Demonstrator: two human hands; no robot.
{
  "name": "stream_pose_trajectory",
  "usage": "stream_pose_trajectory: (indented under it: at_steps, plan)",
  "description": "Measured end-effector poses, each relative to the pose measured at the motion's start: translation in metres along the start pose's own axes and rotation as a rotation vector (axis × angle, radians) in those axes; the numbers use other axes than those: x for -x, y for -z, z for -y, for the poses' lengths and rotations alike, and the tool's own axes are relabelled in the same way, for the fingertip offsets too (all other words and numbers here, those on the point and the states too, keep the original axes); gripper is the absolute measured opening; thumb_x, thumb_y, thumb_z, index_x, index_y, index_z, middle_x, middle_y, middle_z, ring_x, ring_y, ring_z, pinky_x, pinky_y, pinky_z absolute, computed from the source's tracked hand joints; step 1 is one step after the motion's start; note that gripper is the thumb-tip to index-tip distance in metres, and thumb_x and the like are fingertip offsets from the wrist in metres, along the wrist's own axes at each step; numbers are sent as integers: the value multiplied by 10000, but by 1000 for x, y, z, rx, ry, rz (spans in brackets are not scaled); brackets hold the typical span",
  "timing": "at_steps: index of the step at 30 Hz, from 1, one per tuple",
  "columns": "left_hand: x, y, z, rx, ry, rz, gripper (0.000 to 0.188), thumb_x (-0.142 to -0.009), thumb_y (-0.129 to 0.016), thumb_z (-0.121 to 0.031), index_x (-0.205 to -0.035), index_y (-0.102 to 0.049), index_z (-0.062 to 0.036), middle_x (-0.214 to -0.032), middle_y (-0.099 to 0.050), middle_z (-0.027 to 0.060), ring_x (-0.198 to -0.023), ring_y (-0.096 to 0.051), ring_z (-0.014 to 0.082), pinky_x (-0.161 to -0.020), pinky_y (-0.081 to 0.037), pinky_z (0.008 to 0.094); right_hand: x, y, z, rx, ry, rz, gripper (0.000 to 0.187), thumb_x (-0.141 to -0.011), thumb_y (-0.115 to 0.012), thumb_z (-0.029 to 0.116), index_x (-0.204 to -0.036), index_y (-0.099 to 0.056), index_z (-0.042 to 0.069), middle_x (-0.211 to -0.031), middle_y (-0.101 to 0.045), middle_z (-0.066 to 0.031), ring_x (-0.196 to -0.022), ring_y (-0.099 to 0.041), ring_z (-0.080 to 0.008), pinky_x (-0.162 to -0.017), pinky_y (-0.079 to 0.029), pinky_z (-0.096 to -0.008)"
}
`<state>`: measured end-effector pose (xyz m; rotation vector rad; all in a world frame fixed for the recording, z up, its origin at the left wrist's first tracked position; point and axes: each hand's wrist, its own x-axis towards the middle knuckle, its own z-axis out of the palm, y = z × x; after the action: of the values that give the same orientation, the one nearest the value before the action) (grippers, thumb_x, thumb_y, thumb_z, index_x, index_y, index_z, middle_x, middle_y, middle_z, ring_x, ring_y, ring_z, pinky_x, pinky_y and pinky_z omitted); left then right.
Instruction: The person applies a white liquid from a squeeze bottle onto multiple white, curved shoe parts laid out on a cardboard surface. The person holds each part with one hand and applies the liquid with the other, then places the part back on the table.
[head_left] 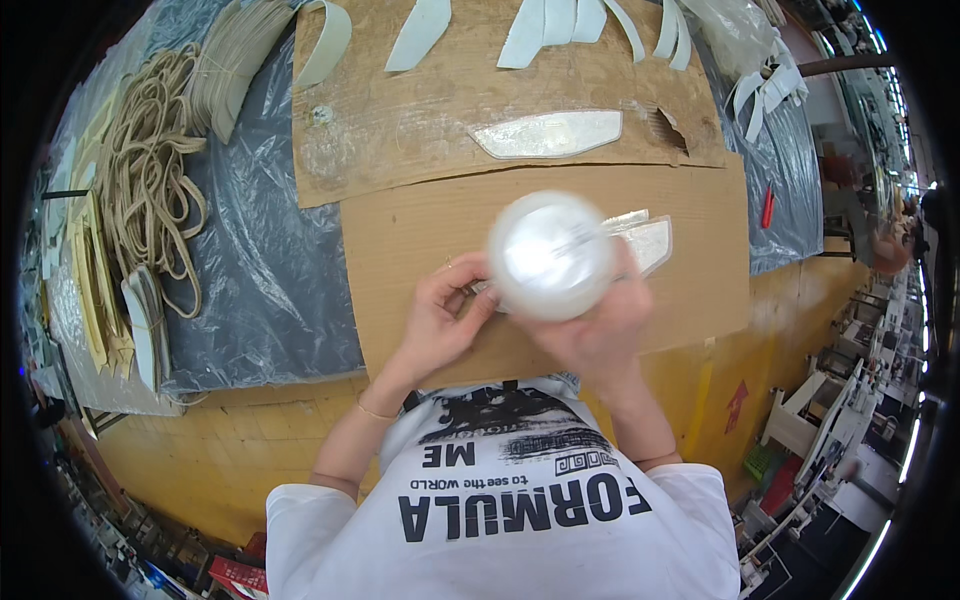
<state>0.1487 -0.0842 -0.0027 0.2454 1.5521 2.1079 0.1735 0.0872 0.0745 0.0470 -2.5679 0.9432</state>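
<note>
A blurred white jar (552, 256) is gripped from below by the right hand (600, 335), fingers wrapped around it, while the left hand (440, 320) is pressed flat, fingers together, on a pale strip (645, 240) lying on the near cardboard (420, 230). The step is judged to be gluing or coating of the strip, so a steady hold-down and a controlled reach into the jar would be called for. Farther off, 1 coated piece (548, 133) is seen on a second cardboard (400, 120), with cut strips (545, 25) beyond and cord (150, 160) at left.
</note>
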Motion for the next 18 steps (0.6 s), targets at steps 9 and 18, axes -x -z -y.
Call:
stream_pose_trajectory:
  at_steps: [9, 18]
  plan:
    - [-2, 6, -4, 6, -112, 67, 258, -883, -622, 57, -1133, -678, 28, -1262, -591, 137, -1184, -560, 191, -980, -471, 298, 4, 4, 3, 29, 168, 168, 678, -616, -875, 221, -1204, -595, 33, -871, -537, -89, -661, -620, -237, -533, -518, -339]
    - [-4, 3, 4, 33, -52, 46, 248, -949, -565, 36, -1172, -673, 30, -1255, -597, 137, -1148, -577, 179, -985, -476, 277, 31, 66, -35, 236, -35, -45, 496, -862, -701, 283, -1229, -571, -24, -1025, -662, -118, -877, -677, -226, -723, -564, -355]
